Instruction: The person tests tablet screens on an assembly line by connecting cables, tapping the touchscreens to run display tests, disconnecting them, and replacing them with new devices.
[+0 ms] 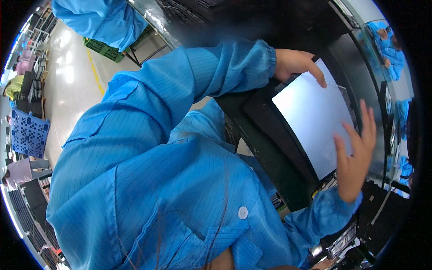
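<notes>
A glossy white rectangular panel (310,119) lies at a slant over the dark bench, with a thin pale strip (335,84) near its far edge. My left hand (297,65) grips the panel's far left corner, thumb laid on the white face and the other fingers mostly hidden at the edge. Over the panel's right side, my right hand (355,155) is raised with fingers spread and nothing held in it. The fingertips look slightly blurred, and I cannot tell whether they touch the surface.
The black bench top (288,27) runs around the panel. At upper left is another person's blue sleeve (99,20) above a green crate (105,48). A blue perforated plastic pallet (29,133) stands across the aisle. More people in blue (389,54) sit beyond the right.
</notes>
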Motion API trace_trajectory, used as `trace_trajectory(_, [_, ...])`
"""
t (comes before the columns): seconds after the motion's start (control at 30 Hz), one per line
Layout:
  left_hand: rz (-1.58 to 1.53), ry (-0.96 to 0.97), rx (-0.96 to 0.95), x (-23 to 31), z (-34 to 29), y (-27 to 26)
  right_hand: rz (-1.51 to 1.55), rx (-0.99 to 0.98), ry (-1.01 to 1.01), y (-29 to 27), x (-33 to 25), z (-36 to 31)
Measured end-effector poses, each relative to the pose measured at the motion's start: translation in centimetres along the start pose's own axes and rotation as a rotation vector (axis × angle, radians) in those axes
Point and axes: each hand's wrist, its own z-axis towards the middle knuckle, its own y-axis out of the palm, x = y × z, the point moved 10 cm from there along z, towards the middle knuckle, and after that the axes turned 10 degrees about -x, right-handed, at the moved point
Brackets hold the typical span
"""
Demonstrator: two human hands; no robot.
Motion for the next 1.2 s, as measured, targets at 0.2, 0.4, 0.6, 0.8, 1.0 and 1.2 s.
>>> trace_trajectory(0.2, [0.066, -0.037, -0.006, -0.5, 0.0, -0.1, 0.081, 0.072, -0.196, 0.7, -4.1, 1.9])
trace_trajectory(0.4, [0.031, -0.008, -0.05, -0.7, 0.6, -0.2, 0.341, 0.062, -0.289, -0.8, 3.2, -1.0])
trace_trajectory(0.6, [0.018, -0.023, -0.027, -0.8, 0.5, -0.6, 1.049, 0.405, -0.025, -4.1, 20.4, -8.5])
trace_trajectory(0.8, [0.068, -0.015, -0.022, -0.7, 0.5, -0.6, 1.684, 0.591, 0.043, -3.5, 22.2, -9.4])
trace_trajectory(1.0, [0.056, 0.04, -0.027, -0.2, 0.6, -0.4, 1.644, 0.539, -0.034, -5.2, 20.9, -9.2])
trace_trajectory(1.2, [-0.045, 0.019, -0.066, -0.2, 1.9, 0.2, 0.943, 0.337, -0.128, -5.2, 14.7, -7.9])
